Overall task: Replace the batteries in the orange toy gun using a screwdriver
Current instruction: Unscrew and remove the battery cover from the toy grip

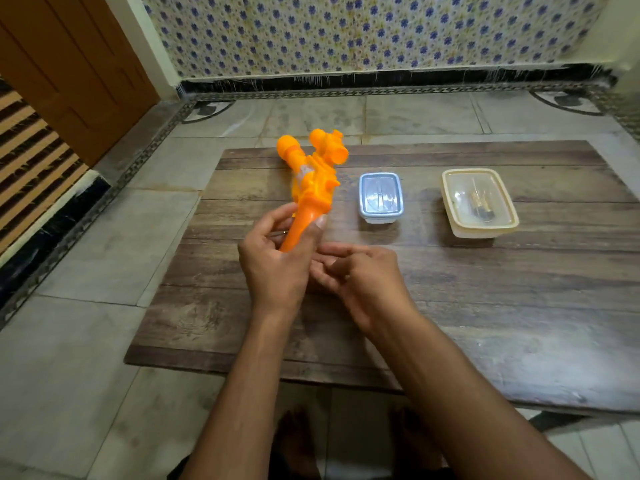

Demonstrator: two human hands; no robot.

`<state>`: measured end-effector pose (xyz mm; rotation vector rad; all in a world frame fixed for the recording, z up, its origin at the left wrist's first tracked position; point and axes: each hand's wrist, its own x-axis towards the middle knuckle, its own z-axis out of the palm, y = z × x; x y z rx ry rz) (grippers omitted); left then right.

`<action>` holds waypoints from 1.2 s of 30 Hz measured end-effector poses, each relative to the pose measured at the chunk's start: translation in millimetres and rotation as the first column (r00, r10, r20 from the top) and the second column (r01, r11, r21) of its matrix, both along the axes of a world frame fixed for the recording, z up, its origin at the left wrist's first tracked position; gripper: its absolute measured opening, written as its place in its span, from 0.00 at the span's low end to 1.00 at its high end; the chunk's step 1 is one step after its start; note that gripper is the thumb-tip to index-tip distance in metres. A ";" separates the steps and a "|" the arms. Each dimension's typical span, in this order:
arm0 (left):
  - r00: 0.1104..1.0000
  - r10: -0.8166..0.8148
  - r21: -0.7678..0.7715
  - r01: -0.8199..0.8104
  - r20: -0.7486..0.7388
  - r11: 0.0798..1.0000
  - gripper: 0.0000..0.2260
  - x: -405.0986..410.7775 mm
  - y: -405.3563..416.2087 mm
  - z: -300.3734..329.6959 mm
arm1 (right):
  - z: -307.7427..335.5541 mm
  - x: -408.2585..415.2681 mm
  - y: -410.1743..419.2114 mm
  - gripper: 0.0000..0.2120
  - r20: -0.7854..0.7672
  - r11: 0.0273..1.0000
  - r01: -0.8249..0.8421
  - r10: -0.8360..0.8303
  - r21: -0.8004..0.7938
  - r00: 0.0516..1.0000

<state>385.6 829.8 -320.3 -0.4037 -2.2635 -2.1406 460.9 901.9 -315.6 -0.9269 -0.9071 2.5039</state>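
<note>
Within left hand: toy gun

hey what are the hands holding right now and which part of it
The left hand grips the orange toy gun by its handle. Whether the right hand holds anything cannot be told.
</note>
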 end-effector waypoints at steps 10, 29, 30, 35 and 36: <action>0.922 -0.005 0.404 -0.164 0.387 0.900 0.05 5.4 -20.4 -1.2 | 2.0 24.4 27.4 0.09 0.619 0.314 -0.568 -0.085 0.761 0.781; 0.736 0.031 0.345 -0.354 0.676 0.869 0.14 13.4 -26.8 -5.6 | 22.5 49.1 54.9 0.15 0.842 0.167 -0.825 -0.095 0.540 0.531; 0.729 0.023 0.340 -0.347 0.685 0.874 0.15 12.9 -26.2 -4.2 | 20.6 48.2 55.6 0.15 0.809 0.167 -0.791 -0.139 0.588 0.572; 0.683 -0.005 0.316 -0.331 0.730 0.889 0.18 3.5 -25.3 0.0 | 20.6 38.1 41.7 0.08 0.554 0.015 -0.557 -0.124 0.831 0.823; 0.677 -0.007 0.311 -0.329 0.736 0.892 0.18 2.6 -25.7 1.0 | 20.6 34.9 36.7 0.06 0.501 -0.034 -0.504 -0.062 0.863 0.863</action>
